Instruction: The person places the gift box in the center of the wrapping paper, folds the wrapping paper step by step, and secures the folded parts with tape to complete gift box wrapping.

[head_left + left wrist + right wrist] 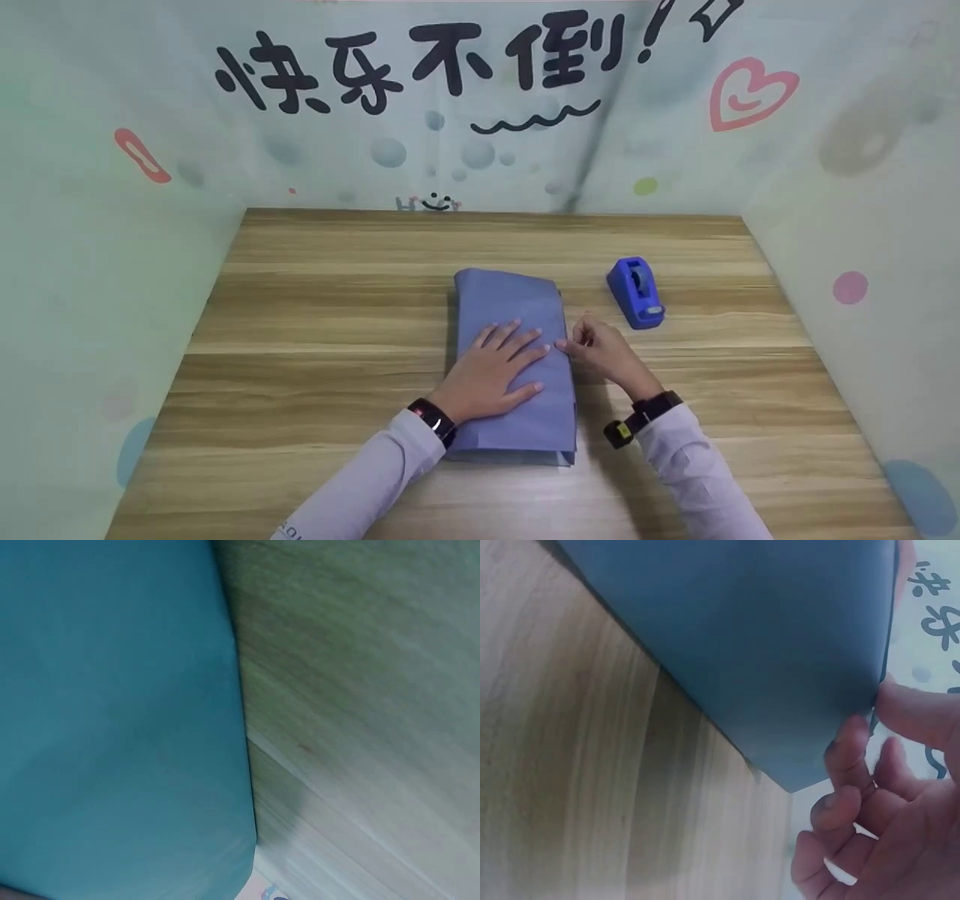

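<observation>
A box-shaped parcel in blue wrapping paper [510, 300] lies lengthwise on the table, its near end showing folded layers. My left hand [491, 375] rests flat on its top with the fingers spread. At the parcel's right edge, my right hand [604, 349] has curled fingers, with thumb and index finger pinching the paper's edge. The right wrist view shows the thumb [911, 709] on the upper edge and the index finger [849, 746] against the side face. The left wrist view shows the parcel's blue side [127, 727]; the left fingers are out of sight there.
A blue tape dispenser [636, 294] stands on the wooden table [315, 315], behind and to the right of my right hand. Printed pale walls [465, 150] enclose the table at the back and on both sides.
</observation>
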Demonstrator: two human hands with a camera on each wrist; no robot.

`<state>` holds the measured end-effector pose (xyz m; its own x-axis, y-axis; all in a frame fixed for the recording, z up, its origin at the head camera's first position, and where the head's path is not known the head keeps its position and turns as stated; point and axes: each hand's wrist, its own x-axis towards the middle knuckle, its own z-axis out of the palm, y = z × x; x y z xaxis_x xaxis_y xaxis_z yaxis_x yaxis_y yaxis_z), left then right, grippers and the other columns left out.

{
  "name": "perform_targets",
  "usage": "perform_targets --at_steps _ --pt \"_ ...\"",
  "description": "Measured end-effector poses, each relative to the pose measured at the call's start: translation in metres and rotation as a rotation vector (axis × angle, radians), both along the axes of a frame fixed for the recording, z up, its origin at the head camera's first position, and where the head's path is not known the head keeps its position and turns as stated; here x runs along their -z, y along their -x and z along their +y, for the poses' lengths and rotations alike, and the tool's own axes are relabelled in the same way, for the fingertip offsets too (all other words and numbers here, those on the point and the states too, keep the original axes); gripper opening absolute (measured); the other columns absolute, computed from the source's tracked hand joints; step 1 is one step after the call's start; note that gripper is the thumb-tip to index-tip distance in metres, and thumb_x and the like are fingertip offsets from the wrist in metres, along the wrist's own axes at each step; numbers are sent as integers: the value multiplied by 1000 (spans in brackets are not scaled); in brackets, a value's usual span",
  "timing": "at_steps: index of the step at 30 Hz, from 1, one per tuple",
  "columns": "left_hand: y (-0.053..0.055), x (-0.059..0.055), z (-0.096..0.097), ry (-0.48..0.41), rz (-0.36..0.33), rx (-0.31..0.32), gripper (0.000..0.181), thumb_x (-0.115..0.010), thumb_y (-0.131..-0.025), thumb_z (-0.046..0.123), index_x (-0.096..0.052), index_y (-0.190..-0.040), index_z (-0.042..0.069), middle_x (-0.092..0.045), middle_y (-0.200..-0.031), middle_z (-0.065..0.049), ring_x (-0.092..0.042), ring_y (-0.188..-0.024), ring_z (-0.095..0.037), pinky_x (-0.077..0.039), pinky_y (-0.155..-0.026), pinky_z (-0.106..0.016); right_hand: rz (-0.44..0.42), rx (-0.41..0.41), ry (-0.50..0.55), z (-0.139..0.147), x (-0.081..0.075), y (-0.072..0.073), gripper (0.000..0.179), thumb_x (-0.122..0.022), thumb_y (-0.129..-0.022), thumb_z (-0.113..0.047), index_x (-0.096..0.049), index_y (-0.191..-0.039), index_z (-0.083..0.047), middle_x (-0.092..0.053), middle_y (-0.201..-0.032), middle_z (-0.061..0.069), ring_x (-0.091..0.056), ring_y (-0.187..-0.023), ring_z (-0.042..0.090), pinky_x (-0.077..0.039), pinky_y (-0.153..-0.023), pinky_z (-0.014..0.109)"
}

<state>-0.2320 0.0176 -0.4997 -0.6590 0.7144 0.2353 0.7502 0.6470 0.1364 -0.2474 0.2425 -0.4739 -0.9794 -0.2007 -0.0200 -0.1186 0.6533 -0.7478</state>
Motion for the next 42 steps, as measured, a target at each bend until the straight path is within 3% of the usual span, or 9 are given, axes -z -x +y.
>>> perform_targets --at_steps 6,13,17,19,22,26,33,36,42 --pt "0 0 1 6 -10 -4 56 -29 -95 57 -37 -143 29 -32 -151 4 -21 -142 -24 -18 -115 -48 -31 -25 -96 1 -5 0 23 -63 -88 -21 -58 -74 -4 -51 -67 0 -45 -63 13 -36 -55 25" --pt "1 0 0 17 -14 -11 57 -29 -94 58 -36 -143 30 -30 -152 5 -20 -143 -24 -18 -115 -48 -51 -129 -238 -1 -7 0 33 -51 -95 -27 -59 -73 -4 -50 -64 0 -46 -61 14 -37 -55 26" --pt "1 0 0 -9 -8 -13 56 -31 -94 58 -38 -142 29 -32 -151 5 -22 -142 -24 -19 -114 -48 49 -163 -393 -7 -1 -9 37 -41 -100 -26 -54 -72 -6 -42 -60 0 -50 -58 22 -44 -57 40" --pt "1 0 0 -27 -3 -10 56 -33 -94 57 -39 -141 28 -34 -150 5 -23 -142 -24 -20 -114 -48 71 -128 -424 -9 5 -16 38 -37 -101 -25 -54 -74 -5 -45 -60 4 -55 -61 28 -46 -62 46" --pt "1 1 2 -33 -2 -10 56 -33 -94 57 -40 -141 28 -34 -150 5 -23 -142 -24 -19 -114 -48 72 -45 -392 -12 11 -31 39 -35 -101 -25 -62 -99 3 -64 -82 18 -63 -84 39 -49 -78 51" --pt "0 3 2 -33 7 -13 57 -33 -94 57 -40 -141 27 -34 -150 4 -23 -142 -24 -19 -115 -47 140 14 -304 -18 16 -53 47 -41 -99 -20 -39 -133 13 -54 -120 31 -52 -113 44 -41 -96 52" --pt "0 4 3 -35 29 -9 58 -34 -94 56 -40 -141 25 -35 -150 3 -25 -141 -25 -21 -114 -48 320 -89 -304 -26 19 -74 48 -45 -96 -9 -34 -136 13 -31 -142 33 -32 -131 47 -31 -106 53" --pt "3 2 5 -23 19 -15 58 -33 -94 57 -39 -142 25 -34 -150 3 -25 -141 -24 -20 -114 -48 355 -100 -332 -25 19 -71 46 -45 -96 -8 -36 -136 13 -31 -144 31 -31 -132 47 -30 -107 54" --pt "16 1 14 7 -15 -44 59 -31 -94 57 -35 -144 25 -30 -152 4 -20 -143 -24 -16 -115 -47 326 -94 -348 -16 19 -54 45 -43 -97 -10 -37 -138 7 -31 -146 25 -28 -133 48 -28 -108 54"
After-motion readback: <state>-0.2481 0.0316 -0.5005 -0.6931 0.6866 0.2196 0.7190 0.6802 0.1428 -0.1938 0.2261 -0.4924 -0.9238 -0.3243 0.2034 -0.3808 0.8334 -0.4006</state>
